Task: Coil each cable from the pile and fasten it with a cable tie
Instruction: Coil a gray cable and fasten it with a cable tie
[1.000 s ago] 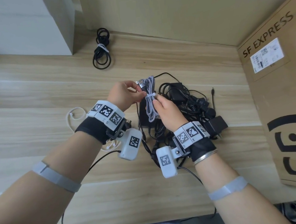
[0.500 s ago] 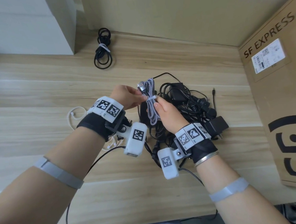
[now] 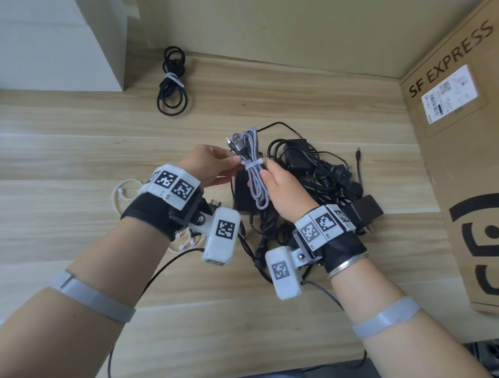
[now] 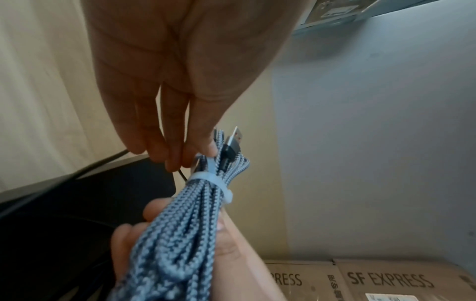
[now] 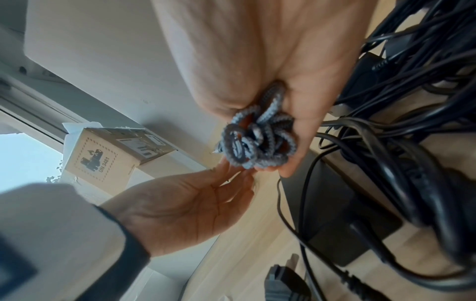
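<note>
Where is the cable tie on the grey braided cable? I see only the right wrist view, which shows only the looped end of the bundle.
Observer: The white cable tie is closed around the grey braided cable near its plug end, above where the right hand grips it.
Operator: What is the left hand doing there?
Observer: The left hand pinches the bundle with its fingertips right at the tie, next to the metal USB plug.
Operator: Is any cable already finished?
Observer: Yes. A black coiled cable with a white tie lies at the far edge of the wooden table, apart from the pile of black cables.
</note>
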`<action>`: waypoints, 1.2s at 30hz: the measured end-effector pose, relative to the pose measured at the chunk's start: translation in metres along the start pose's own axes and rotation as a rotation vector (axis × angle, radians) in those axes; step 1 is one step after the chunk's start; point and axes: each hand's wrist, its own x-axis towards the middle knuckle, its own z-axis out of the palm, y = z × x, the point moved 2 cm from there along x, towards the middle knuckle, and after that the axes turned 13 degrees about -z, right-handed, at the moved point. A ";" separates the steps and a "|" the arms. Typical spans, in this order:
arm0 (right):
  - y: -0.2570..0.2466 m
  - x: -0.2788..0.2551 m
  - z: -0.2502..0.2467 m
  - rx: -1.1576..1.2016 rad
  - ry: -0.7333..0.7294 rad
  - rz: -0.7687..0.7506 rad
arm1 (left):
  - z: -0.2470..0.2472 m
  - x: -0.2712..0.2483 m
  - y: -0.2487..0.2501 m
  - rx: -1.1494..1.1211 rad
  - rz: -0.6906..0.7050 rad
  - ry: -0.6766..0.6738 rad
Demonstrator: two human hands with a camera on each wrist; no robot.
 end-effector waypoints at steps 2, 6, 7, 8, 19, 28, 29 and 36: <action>-0.001 -0.001 0.001 -0.001 -0.002 0.001 | -0.002 -0.001 0.000 0.026 0.017 -0.002; -0.001 0.000 0.005 -0.068 -0.023 0.014 | -0.004 0.002 -0.003 0.122 0.026 0.003; 0.000 0.000 0.005 -0.085 -0.028 0.016 | -0.004 0.003 -0.004 0.139 0.028 0.004; 0.000 0.000 0.006 -0.092 -0.030 0.021 | -0.004 0.003 -0.005 0.146 0.029 0.002; -0.008 0.001 0.002 0.071 0.048 0.038 | -0.002 0.000 -0.003 -0.310 0.055 -0.197; -0.010 0.010 0.010 -0.007 0.029 0.032 | -0.013 -0.010 0.009 -0.138 0.126 -0.246; -0.012 0.010 0.011 -0.009 0.040 0.033 | -0.013 -0.011 0.010 -0.119 0.131 -0.251; -0.025 0.019 0.008 -0.071 0.018 0.045 | -0.024 -0.004 0.015 -0.091 0.093 -0.180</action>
